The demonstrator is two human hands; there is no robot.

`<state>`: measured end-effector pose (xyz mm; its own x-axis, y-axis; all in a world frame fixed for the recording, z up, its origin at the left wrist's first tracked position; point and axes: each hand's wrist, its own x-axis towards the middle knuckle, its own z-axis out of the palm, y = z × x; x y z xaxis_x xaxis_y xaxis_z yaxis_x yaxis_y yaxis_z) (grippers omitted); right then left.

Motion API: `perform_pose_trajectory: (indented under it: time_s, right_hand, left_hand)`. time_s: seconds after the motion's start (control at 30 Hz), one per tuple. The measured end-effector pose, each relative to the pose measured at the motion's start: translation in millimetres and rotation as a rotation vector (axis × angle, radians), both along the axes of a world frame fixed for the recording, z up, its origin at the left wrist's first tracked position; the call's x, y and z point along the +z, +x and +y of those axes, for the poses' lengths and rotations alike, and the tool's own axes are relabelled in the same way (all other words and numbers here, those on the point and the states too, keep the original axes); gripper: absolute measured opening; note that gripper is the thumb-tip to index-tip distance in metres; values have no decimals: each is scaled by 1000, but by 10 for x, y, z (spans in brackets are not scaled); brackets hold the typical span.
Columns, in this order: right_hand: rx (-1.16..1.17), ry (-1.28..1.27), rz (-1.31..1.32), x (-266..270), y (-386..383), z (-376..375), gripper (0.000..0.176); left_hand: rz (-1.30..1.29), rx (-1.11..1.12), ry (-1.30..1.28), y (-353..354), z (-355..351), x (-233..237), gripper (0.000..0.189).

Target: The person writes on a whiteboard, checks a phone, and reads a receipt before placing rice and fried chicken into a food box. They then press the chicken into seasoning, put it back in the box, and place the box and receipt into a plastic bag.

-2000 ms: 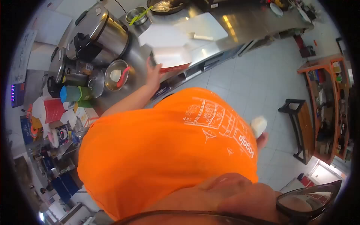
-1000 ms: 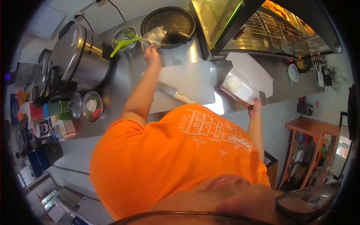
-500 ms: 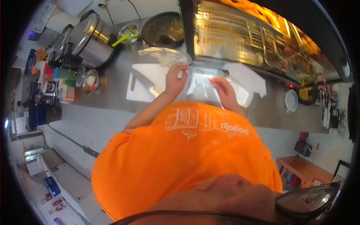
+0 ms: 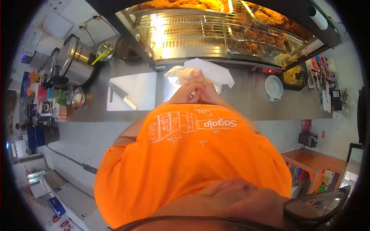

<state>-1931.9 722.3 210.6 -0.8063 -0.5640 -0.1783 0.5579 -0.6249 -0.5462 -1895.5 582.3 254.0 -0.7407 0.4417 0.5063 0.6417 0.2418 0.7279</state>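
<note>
My left hand (image 4: 188,91) and my right hand (image 4: 208,93) meet close in front of my orange shirt, fingers curled around the near end of a clear plastic bag (image 4: 181,73). The bag is crumpled and its far end sticks out beyond my fingers to the left; what is inside it I cannot make out. Under and behind my hands stands an open white takeout box, its raised lid (image 4: 217,73) visible, the rest mostly hidden. To the left, a knife (image 4: 122,96) with a white handle lies on a white cutting board (image 4: 142,86).
A lit glass warmer (image 4: 181,34) with trays of fried food runs along the back. A large steel pot (image 4: 75,63) and a bowl with a green utensil (image 4: 103,54) stand at left. White plastic containers (image 4: 273,87) sit at right on the steel counter (image 4: 246,102).
My hands, apart over the counter before, have come together. The plastic bag that lay behind the cutting board is now between them. The view has shifted to the right.
</note>
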Motion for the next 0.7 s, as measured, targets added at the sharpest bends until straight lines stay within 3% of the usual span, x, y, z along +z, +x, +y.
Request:
perform_pose_trajectory:
  time_s: [0.07, 0.13, 0.2, 0.27, 0.37, 0.5, 0.6, 0.7]
  right_hand:
    - [-5, -144, -135, 360, 27, 90, 55]
    - [6, -146, -70, 372, 10, 142, 53]
    - [-14, -38, -11, 258, -46, 223, 53]
    - [-58, 182, 39, -144, -168, 279, 54]
    - [42, 167, -6, -360, -237, 405, 53]
    - [190, -186, -158, -77, -111, 425, 86]
    - [273, -275, -130, -55, -105, 449, 95]
    - [170, -301, -157, 30, -188, 330, 96]
  left_hand:
    - [-233, 197, 110, 76, 167, -43, 18]
    - [-283, 287, 71, 78, 249, -71, 17]
    - [-136, 260, -118, 23, 237, -62, 16]
    - [-172, 168, -186, -13, 263, -101, 16]
    - [-228, 127, -284, 7, 340, -125, 15]
    - [-399, 57, -412, -11, 451, -69, 15]
    - [-437, -12, -533, -72, 531, 48, 15]
    - [-283, -125, -344, -198, 601, -46, 15]
